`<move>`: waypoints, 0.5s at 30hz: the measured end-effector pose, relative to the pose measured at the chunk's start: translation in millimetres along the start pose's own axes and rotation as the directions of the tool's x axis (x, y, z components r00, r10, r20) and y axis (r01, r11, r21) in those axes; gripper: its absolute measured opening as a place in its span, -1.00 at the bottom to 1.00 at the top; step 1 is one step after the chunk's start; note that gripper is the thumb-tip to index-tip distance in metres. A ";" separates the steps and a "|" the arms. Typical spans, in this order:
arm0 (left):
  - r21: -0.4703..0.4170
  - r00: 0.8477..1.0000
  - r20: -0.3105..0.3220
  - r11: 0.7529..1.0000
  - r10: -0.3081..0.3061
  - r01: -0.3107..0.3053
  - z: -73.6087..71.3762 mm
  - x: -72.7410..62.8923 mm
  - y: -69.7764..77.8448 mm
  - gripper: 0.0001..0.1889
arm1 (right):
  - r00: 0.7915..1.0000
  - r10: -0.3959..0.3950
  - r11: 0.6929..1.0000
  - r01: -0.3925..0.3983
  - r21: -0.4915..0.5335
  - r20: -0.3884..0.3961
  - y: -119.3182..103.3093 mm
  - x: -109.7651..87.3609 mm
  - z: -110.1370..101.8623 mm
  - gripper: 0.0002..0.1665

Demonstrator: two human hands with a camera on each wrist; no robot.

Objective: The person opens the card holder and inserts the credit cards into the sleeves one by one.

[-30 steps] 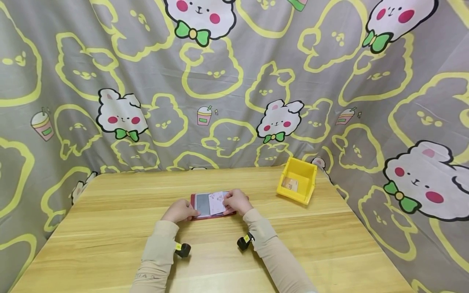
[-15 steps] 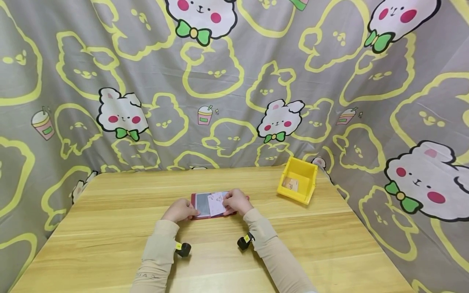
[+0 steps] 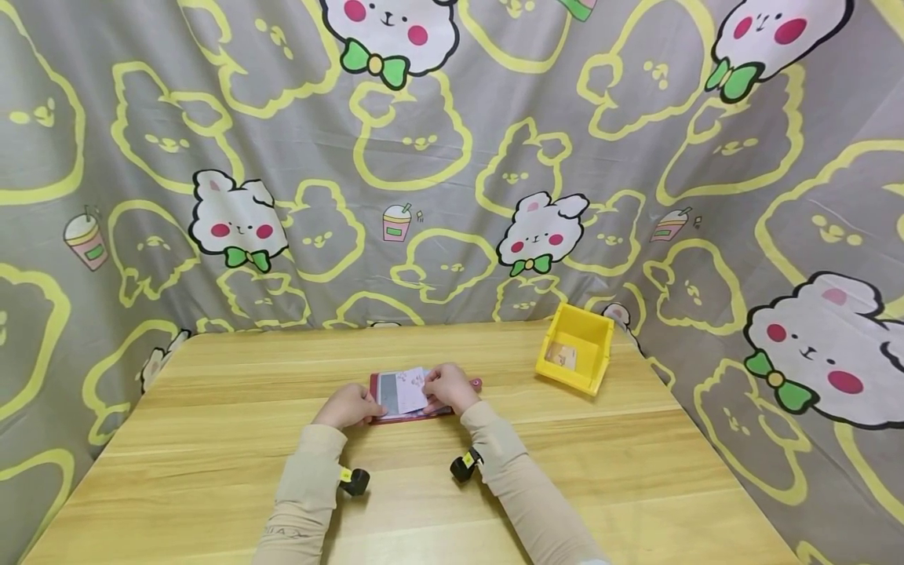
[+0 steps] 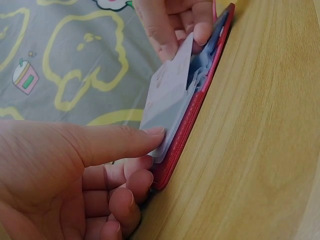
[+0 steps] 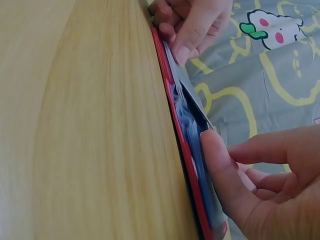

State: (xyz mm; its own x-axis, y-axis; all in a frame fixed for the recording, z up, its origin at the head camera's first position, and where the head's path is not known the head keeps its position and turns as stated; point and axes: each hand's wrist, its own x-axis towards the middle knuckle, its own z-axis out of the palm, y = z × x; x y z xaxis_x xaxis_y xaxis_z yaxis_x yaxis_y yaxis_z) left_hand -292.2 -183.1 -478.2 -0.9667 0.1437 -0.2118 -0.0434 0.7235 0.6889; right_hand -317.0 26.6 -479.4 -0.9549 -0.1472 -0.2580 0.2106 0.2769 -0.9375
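Observation:
A red card holder [image 4: 192, 110] lies opened flat on the table, its clear plastic sleeves [image 5: 187, 117] showing. At its left end, my left hand [image 3: 348, 406] grips it, thumb pressed on the sleeve and fingers curled at the red cover's edge. My right hand [image 3: 452, 387] pinches a pale printed card [image 3: 412, 390] by its right edge between thumb and fingers. In the left wrist view, the card's left part sits under the clear plastic of the left sleeve, while its right end tilts up above the other sleeves. A small pinkish-red tab sticks out behind the right hand.
At the back right of the wooden table [image 3: 438, 502] stands a yellow bin [image 3: 586, 333] with a brownish card [image 3: 563, 355] in it. A patterned grey curtain [image 3: 438, 165] hangs behind and at both sides. Black wrist cameras [image 3: 355, 481] hang below the sleeves.
The right hand has shifted slightly left with the pale card, which now covers more of the left sleeve. The left hand keeps its grip on the card holder's left end.

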 end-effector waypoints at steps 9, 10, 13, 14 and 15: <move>0.004 1.000 0.003 1.000 -0.012 0.012 -0.5 0.0 0.9 -0.70 | 1.000 -0.010 0.993 0.008 -0.116 -0.019 -7.9 -4.6 10.2 -0.92; 0.003 1.000 0.005 1.000 -0.014 0.014 -0.5 0.2 0.6 -0.70 | 1.000 -0.018 0.991 0.014 -0.135 -0.024 -8.2 -4.3 11.3 -0.94; -0.008 1.000 0.008 1.000 -0.019 0.019 -0.3 1.1 -0.3 -0.70 | 0.998 -0.051 0.974 0.041 -0.222 -0.041 -8.7 -3.1 14.4 -0.97; -0.013 1.000 0.008 1.000 -0.018 0.018 -0.3 1.4 -0.4 -0.70 | 0.996 -0.074 0.961 0.058 -0.269 -0.048 -9.0 -2.8 15.2 -0.94; -0.019 1.000 0.008 1.000 -0.019 0.019 -0.2 1.9 -0.6 -0.70 | 0.993 -0.103 0.941 0.079 -0.329 -0.056 -9.2 -2.5 16.1 -0.91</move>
State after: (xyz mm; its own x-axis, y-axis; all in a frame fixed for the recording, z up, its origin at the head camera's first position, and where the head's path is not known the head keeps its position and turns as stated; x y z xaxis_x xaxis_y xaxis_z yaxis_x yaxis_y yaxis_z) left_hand -294.1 -183.3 -478.8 -0.9638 0.1349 -0.2301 -0.0668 0.7130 0.6979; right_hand -313.2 9.2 -473.9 -0.9817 -0.1216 -0.1466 0.0538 0.5613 -0.8259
